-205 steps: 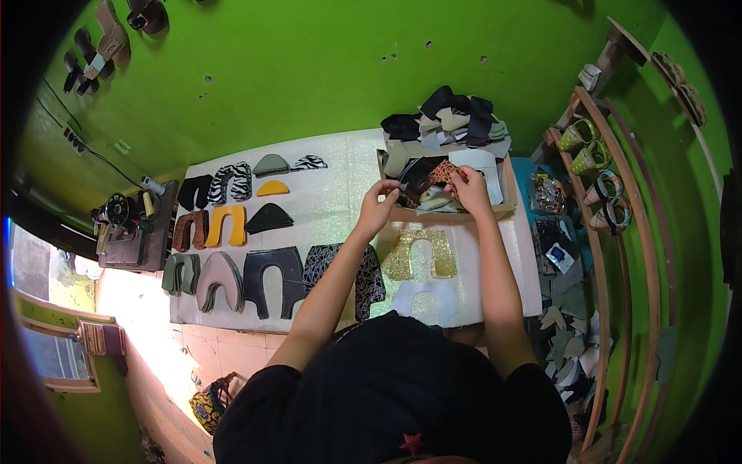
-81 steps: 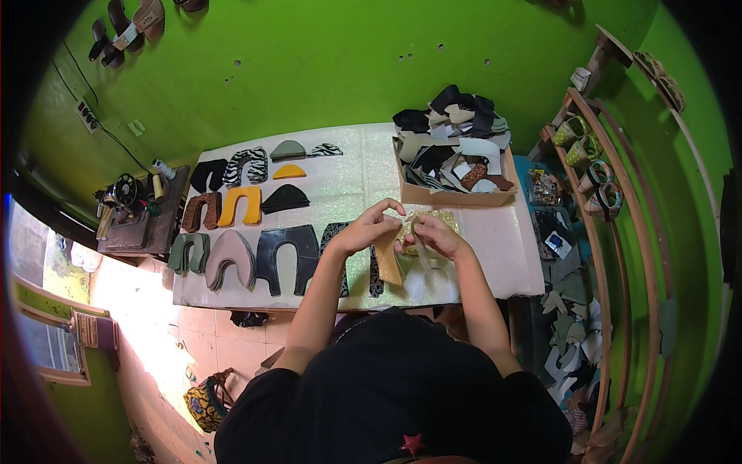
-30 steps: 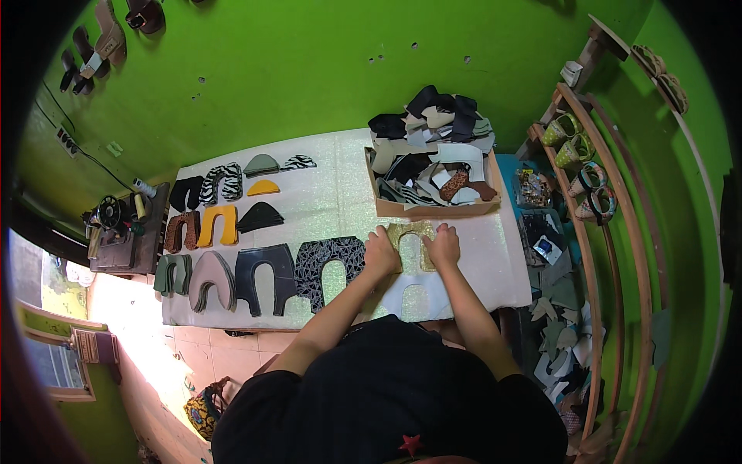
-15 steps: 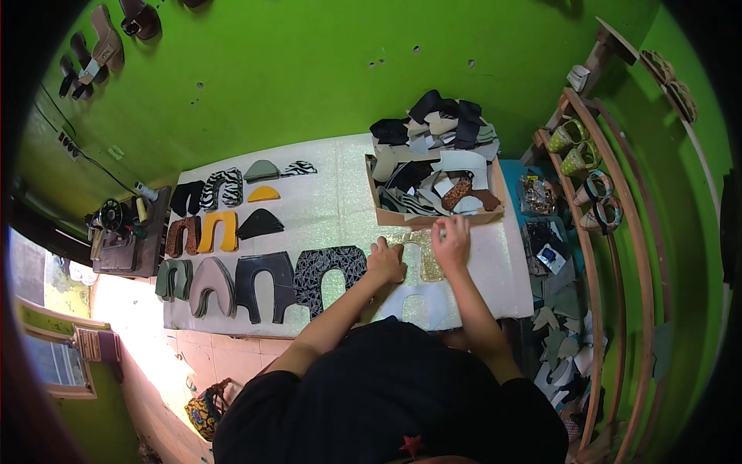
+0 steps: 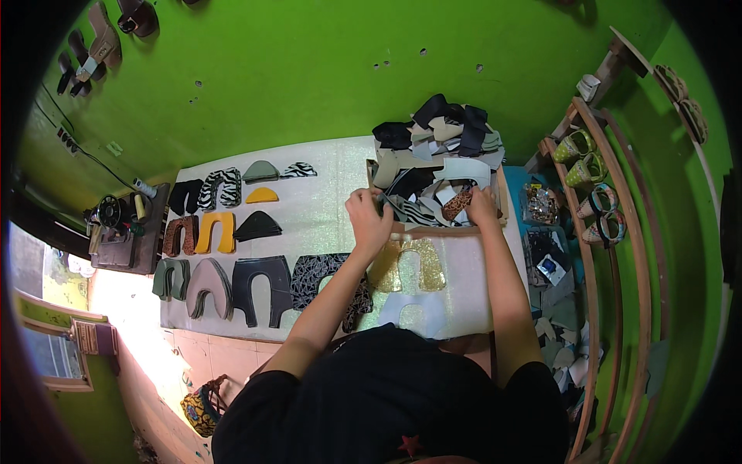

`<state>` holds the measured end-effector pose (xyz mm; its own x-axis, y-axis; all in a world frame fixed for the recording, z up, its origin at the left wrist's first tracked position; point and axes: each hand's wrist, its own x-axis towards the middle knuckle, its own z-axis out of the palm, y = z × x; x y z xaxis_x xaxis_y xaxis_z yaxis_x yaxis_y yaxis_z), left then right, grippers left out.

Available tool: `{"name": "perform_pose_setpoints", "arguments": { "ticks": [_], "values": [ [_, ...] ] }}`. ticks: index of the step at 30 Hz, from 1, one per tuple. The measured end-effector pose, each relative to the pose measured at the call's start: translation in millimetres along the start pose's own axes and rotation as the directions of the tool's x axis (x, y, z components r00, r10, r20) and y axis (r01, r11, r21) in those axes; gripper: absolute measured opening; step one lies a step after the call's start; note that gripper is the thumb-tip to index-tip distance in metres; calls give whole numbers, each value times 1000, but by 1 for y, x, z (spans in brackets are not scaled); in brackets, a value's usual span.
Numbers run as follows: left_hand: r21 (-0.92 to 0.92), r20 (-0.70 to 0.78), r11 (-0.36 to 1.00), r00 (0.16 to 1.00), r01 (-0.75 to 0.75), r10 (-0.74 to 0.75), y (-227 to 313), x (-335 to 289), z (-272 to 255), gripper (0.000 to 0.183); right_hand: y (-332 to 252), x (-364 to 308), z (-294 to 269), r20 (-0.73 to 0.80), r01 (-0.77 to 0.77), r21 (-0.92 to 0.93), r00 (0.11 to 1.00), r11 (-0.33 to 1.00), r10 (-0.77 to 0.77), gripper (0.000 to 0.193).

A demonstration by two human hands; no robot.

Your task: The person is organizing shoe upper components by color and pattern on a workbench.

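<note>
A shallow cardboard box [image 5: 425,231] full of cut leather pieces stands at the table's back right. My left hand [image 5: 370,223] is at its front left corner, fingers curled beside a zebra-striped piece [image 5: 413,211]; what they grip is hidden. Inside the box's right side, my right hand [image 5: 483,207] has its fingers closed next to a leopard-print piece [image 5: 457,205]; I cannot make out what is in them. In front of the box lies a gold glittery arch-shaped piece [image 5: 386,267], with a white arch-shaped piece [image 5: 394,310] nearer me.
Stacks of arch-shaped pieces [image 5: 263,290] and half-moon pieces [image 5: 259,225] line the table's left side. More scraps [image 5: 448,127] are heaped behind the box. A wooden rack [image 5: 595,286] with sandals stands at the right; a sewing machine [image 5: 114,213] is at the far left.
Both hands have left the gold piece and moved away to the box, the left to its front left corner, the right into its right side. The gold piece now lies uncovered.
</note>
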<state>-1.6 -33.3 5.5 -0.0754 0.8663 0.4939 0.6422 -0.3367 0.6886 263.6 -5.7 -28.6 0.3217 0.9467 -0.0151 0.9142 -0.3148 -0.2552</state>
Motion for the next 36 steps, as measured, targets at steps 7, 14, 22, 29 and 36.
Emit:
{"name": "perform_pose_setpoints", "arguments": {
  "ticks": [7,14,22,29,36],
  "values": [
    [-279,206,960,974,-30,90,-14,16,32,27,-10,-5,-22,-40,217,46,976,975,-215,34],
    [-295,504,951,861,96,69,-15,35,62,30,-22,-14,-71,-149,368,268,929,890,-339,22],
    [-191,625,981,775,28,99,-34,43,90,41,-51,-21,-102,-511,560,333,784,759,-354,27],
    [-245,787,969,580,-18,210,-30,29,96,43,-60,-23,-52,-446,413,673,888,614,-110,22],
    [-225,805,974,570,38,164,-28,34,95,32,-52,-35,0,-341,393,471,907,790,-247,22]
  ]
}}
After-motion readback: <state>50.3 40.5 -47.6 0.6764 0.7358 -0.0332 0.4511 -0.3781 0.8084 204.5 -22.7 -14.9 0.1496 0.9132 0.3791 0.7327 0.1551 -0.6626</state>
